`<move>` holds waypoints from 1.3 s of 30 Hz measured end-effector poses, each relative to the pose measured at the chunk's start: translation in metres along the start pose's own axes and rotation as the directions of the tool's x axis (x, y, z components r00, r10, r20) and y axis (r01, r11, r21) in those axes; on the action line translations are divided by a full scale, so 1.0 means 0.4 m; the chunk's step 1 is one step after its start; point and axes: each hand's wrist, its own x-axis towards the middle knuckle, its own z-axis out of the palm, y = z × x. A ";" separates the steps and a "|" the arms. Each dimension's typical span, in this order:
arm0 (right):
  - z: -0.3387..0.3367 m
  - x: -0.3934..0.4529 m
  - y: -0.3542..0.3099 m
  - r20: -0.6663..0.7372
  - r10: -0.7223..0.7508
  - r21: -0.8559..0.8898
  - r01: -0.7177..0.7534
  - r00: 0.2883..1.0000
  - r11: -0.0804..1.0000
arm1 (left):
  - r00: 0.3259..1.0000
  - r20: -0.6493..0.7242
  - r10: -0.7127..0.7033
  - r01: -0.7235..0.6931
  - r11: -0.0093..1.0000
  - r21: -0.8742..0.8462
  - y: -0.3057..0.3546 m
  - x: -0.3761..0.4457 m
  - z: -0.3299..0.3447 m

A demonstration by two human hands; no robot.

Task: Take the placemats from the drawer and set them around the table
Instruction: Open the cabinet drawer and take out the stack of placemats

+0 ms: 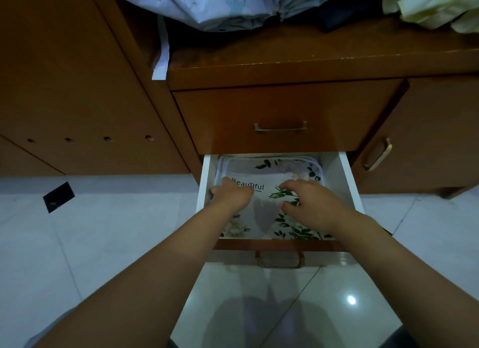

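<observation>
Your layout, item by item. Open drawer (348,181): pulled out toward you, below the closed drawer (280,114). Placemats (269,171): stacked inside the open drawer, filling it. Your left hand (230,196): in the drawer at the stack's left edge. Your right hand (308,205): on the stack, right of the left hand. Cabinet door (425,129): right of both drawers. Side panel (77,88): left of them. Umbrella (220,5): on the cabinet top (311,59), behind and above the drawers. Floor (103,231): beneath everything.

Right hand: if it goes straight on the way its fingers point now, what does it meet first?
Probably the top placemat in the open drawer. The right hand hovers just over it, fingers curled down toward the floral print; depth is unclear, so contact may already exist.
</observation>
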 end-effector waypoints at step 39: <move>0.010 0.036 -0.024 -0.066 -0.068 -0.035 0.065 0.996 0.997 | 0.725 0.374 0.578 -0.648 0.389 0.655 0.021 -0.096 -0.043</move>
